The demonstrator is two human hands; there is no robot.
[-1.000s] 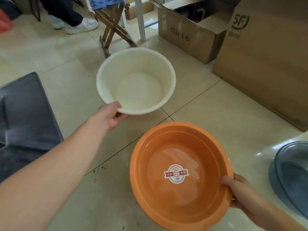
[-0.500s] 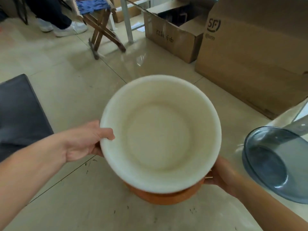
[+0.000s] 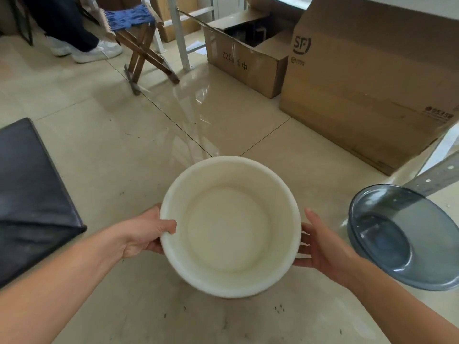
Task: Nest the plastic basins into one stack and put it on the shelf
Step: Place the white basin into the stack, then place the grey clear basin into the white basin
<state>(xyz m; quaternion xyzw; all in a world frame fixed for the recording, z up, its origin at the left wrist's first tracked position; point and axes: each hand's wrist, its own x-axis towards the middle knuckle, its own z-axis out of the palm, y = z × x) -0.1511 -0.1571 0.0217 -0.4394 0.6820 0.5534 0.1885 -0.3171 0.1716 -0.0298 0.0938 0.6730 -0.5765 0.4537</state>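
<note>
I hold a white plastic basin (image 3: 228, 227) above the tiled floor, mouth up. My left hand (image 3: 146, 232) grips its left rim with the thumb hooked over the edge. My right hand (image 3: 323, 244) presses against its right side, fingers reaching under the rim. No orange basin shows; the white one covers whatever is beneath it. A translucent blue-grey basin (image 3: 397, 244) sits to the right, beside my right wrist and apart from it.
A perforated metal shelf post (image 3: 437, 175) rises behind the blue-grey basin. Two cardboard boxes (image 3: 367, 83) (image 3: 248, 63) stand at the back right. A dark padded block (image 3: 32, 194) lies at the left. A wooden folding stool (image 3: 139, 45) and a person's feet (image 3: 96, 52) are far back.
The white basin came from the floor ahead to over the orange basin and settled lower, hiding the orange one completely. My view shifted right, so more of the blue-grey basin shows.
</note>
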